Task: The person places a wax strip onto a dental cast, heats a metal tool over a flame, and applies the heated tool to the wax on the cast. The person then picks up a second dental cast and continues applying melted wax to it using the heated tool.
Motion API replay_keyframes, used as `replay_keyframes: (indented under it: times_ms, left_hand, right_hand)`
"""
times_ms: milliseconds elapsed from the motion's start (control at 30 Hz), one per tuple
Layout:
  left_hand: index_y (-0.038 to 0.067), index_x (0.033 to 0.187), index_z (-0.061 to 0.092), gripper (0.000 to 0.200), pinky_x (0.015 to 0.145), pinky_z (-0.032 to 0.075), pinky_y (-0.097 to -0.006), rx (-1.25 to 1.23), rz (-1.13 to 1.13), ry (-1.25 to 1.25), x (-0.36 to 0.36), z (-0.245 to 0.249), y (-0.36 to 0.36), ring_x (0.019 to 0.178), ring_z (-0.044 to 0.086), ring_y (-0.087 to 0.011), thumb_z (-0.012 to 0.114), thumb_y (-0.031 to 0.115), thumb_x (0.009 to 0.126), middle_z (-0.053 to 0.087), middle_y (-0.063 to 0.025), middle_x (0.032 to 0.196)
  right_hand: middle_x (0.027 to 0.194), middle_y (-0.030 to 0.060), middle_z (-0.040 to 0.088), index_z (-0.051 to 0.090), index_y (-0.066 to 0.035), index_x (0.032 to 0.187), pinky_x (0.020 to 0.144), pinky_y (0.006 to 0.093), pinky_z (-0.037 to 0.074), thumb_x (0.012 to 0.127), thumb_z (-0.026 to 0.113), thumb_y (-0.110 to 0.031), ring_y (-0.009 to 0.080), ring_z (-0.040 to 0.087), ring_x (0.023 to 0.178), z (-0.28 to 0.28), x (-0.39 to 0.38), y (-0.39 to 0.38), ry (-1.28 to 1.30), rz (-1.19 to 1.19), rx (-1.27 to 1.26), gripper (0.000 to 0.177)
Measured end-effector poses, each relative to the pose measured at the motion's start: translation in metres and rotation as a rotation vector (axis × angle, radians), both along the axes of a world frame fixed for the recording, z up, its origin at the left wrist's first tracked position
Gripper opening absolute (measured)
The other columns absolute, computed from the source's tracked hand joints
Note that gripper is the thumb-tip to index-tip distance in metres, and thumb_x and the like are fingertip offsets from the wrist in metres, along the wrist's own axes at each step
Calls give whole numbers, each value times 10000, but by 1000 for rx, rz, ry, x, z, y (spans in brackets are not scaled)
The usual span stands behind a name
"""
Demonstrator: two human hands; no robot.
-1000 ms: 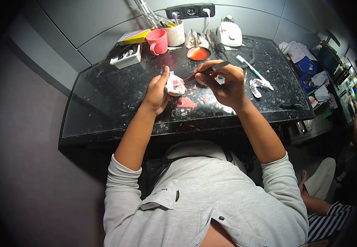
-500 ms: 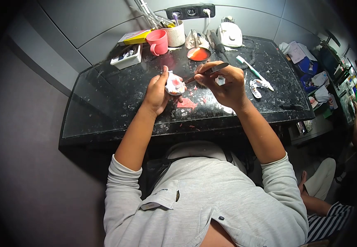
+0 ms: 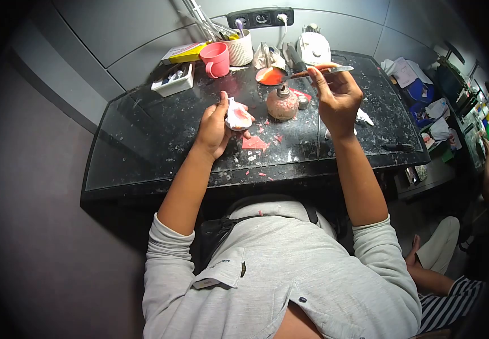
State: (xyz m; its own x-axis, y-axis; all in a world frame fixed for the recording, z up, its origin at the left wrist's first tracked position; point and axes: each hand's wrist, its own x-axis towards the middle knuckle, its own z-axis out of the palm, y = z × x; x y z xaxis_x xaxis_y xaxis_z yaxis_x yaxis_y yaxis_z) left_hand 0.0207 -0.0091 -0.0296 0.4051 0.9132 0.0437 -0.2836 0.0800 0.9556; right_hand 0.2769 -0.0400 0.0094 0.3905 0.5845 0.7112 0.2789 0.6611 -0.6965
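Note:
My left hand (image 3: 213, 130) is closed around a white plaster dental cast (image 3: 238, 117) with pink wax on its upper face. Between the fingers of my right hand (image 3: 341, 104) is a wax knife (image 3: 343, 69), held nearly level. Its far end points left, just above the top of a round, wax-spattered spirit burner (image 3: 282, 107); no flame can be made out. Behind the burner sits a small round dish of red-orange wax (image 3: 271, 75). A piece of pink wax sheet (image 3: 254, 143) lies below the cast, among small pink crumbs.
A pink mug (image 3: 215, 58), a woven holder of tools (image 3: 240, 50) and a white tray (image 3: 174, 80) line the back left of the black table (image 3: 143, 141). A white device (image 3: 314, 47) stands at the back right. Another person's leg (image 3: 442, 246) shows at lower right.
My right hand has moved right and up, away from the cast, taking the wax knife over the burner, which now shows. My left hand and the cast have hardly moved.

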Motion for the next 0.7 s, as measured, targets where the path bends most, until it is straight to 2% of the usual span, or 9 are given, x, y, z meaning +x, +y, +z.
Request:
replay_keyframes:
  times_ms: [67, 167, 233, 300, 433, 500, 700]
  left_hand:
    - [-20, 1085, 621, 616, 575, 583, -334, 0, 1, -3, -2, -1, 0, 622, 700, -240, 390, 550, 1071, 718, -187, 895]
    - [-26, 1084, 620, 616, 575, 586, -335, 1, -8, 11, -3, -1, 1, 626, 699, -238, 390, 546, 1073, 717, -192, 894]
    - [-34, 1082, 619, 615, 572, 588, -335, -14, -8, 9, -2, -1, 1, 638, 700, -236, 392, 538, 1075, 717, -196, 896]
    - [-33, 1082, 619, 613, 569, 586, -337, -8, -25, 13, -3, -2, 2, 650, 701, -232, 391, 535, 1076, 718, -195, 896]
    - [-24, 1071, 628, 598, 566, 580, -334, 1, -52, 14, -4, -3, 2, 696, 712, -224, 388, 524, 1081, 724, -184, 893]
    - [-17, 1065, 632, 587, 565, 577, -330, 7, -50, 23, -5, -4, 2, 709, 716, -221, 390, 517, 1083, 726, -179, 891]
    - [-1, 1055, 641, 558, 562, 569, -320, 3, -35, 22, -3, -2, 0, 731, 725, -217, 401, 502, 1084, 728, -172, 881]
  right_hand:
    - [849, 69, 752, 710, 22, 969, 717, 226, 530, 908, 751, 0, 92, 699, 778, -1, -1, 1, -30, -10, -28, 77]
    - [842, 64, 746, 710, 20, 971, 688, 217, 521, 910, 749, 2, 79, 683, 753, -1, -2, 3, 53, 38, 77, 74]
    - [837, 57, 741, 708, 22, 972, 663, 208, 515, 913, 747, 5, 76, 674, 742, 3, -5, -3, 100, 154, 121, 74]
    - [848, 56, 740, 704, 30, 983, 664, 208, 527, 915, 747, 2, 80, 678, 749, 1, -6, -7, 101, 222, 47, 85]
    - [858, 63, 747, 708, 27, 1006, 707, 213, 558, 911, 764, -32, 89, 709, 795, -3, -18, -14, -26, 453, 50, 126]
    - [846, 64, 749, 705, 31, 997, 675, 207, 551, 902, 780, -52, 83, 705, 755, -10, -25, -9, -53, 502, 58, 147]
    - [807, 65, 748, 709, 18, 970, 592, 200, 526, 890, 801, -84, 73, 689, 673, -14, -27, -7, -172, 504, 87, 159]
